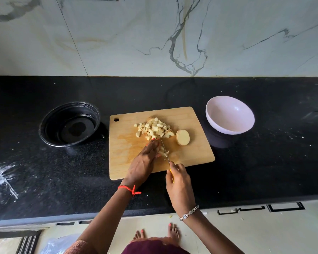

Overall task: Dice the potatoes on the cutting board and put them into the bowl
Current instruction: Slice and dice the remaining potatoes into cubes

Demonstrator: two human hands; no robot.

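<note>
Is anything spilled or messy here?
Yes. A white smear streaks the black stone counter at its far left, away from the rectangular wooden cutting board. The pale diced potato pieces lie on the board.

Just one cam here, head-worn and wide-angle, tilted steeply down over the black countertop toward the marble wall. It's close in: cutting board mid-frame, the wearer's feet at the bottom edge.
</note>
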